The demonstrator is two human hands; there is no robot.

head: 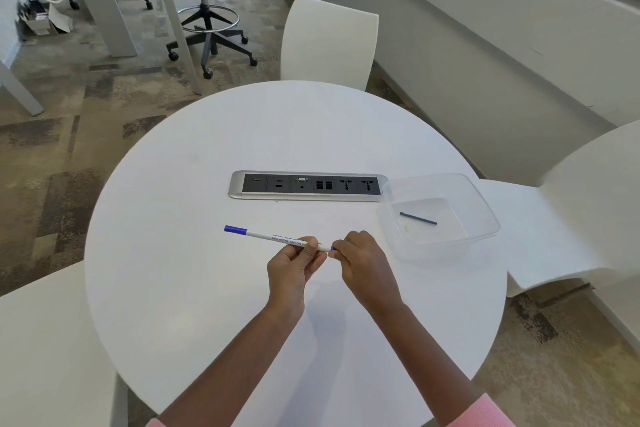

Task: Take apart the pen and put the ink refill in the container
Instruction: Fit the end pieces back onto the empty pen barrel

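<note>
A white pen (pixel 273 236) with a blue cap at its left end is held above the round white table (pixel 207 305). My left hand (pixel 294 263) grips the pen's barrel near its right end. My right hand (pixel 363 263) pinches the small blue piece at the pen's right tip. A clear plastic container (pixel 481 204) stands to the right of my hands. In it lies a thin dark ink refill (pixel 418 218).
A silver power and data socket strip (pixel 308 185) is set into the table beyond my hands. White chairs stand at the far side (pixel 329 42), the right (pixel 571 204) and the near left (pixel 45 350). A black office chair (pixel 207 10) is on the carpet behind.
</note>
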